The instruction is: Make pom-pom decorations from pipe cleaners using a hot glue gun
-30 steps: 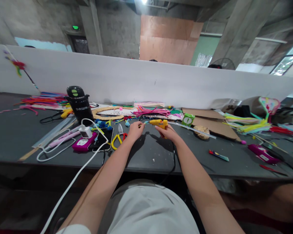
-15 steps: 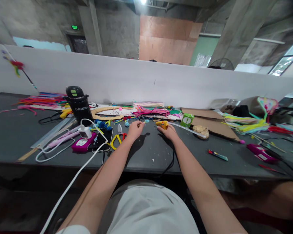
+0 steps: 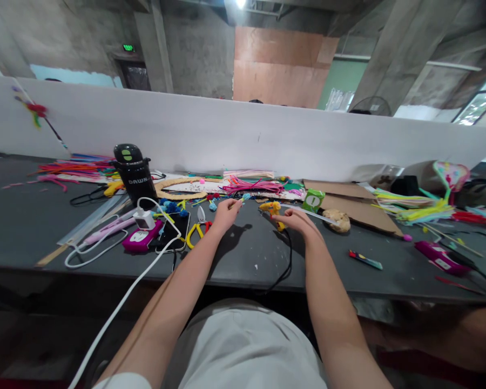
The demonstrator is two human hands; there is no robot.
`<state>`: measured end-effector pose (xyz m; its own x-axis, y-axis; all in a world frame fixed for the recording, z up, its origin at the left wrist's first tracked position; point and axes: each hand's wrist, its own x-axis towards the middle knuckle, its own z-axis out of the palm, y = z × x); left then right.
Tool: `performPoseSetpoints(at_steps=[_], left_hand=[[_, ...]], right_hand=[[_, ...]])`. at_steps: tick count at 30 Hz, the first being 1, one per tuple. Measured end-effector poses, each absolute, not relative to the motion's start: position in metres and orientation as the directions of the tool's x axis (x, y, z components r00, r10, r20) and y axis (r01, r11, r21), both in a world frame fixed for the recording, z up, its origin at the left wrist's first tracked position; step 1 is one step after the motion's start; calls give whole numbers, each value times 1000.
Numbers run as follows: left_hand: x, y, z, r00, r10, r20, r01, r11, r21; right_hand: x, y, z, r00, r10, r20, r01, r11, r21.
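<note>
My left hand point(image 3: 228, 212) is closed in a pinch on a small light-blue fuzzy piece point(image 3: 246, 198), which sticks out past the fingertips above the table. The yellow hot glue gun point(image 3: 272, 208) sits on the table to the right of it, with its black cord hanging toward the front edge. Just right of the glue gun is my right hand point(image 3: 297, 220); its fingers are apart and no longer wrapped around the handle, one fingertip at or very near it. Left of my left hand lie pliers point(image 3: 195, 233) with yellow and red handles.
On the left stand a black bottle point(image 3: 135, 175) and a magenta box point(image 3: 141, 237) with a white charger point(image 3: 143, 219) and cable. Pink pipe cleaners point(image 3: 263, 186) lie along the back. Right are a green box point(image 3: 313, 200), a stone-like lump point(image 3: 336, 220), cardboard point(image 3: 360, 215) and a marker-like tube point(image 3: 365, 259).
My right hand has loosened from the glue gun and drawn back to the right, leaving the gun on the table. My left hand still pinches the light-blue piece.
</note>
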<state>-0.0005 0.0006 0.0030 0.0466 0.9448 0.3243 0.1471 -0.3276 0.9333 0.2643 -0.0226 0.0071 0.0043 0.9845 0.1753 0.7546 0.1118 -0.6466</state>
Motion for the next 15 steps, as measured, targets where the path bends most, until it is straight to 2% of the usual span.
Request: performPoseSetpoints(at_steps=[2,4,5,7,9,15], left_hand=[[0,-1,4,58,944,326,129,-331,935],[1,-3,5,77,937,340,123,-348,930],[2,-3,5,89,932,351,126,-360,924],[4,-5,5,120,920,372,140,-387,912],[6,-7,6,151,911,384,150,-405,902],[9,-9,6,192,900,391,148,-420,895]], right_hand=[[254,-29,13,-216,973,77,649,202,-734],[235,-33,17,-402,915,39,463,240,-853],[224,-34,18,-414,908,66,375,236,-896],[203,-31,16,-300,939,170,233,245,-941],[188,-27,11,-190,959,209,147,238,-960],[178,-18,-1,-181,957,228,56,241,-969]])
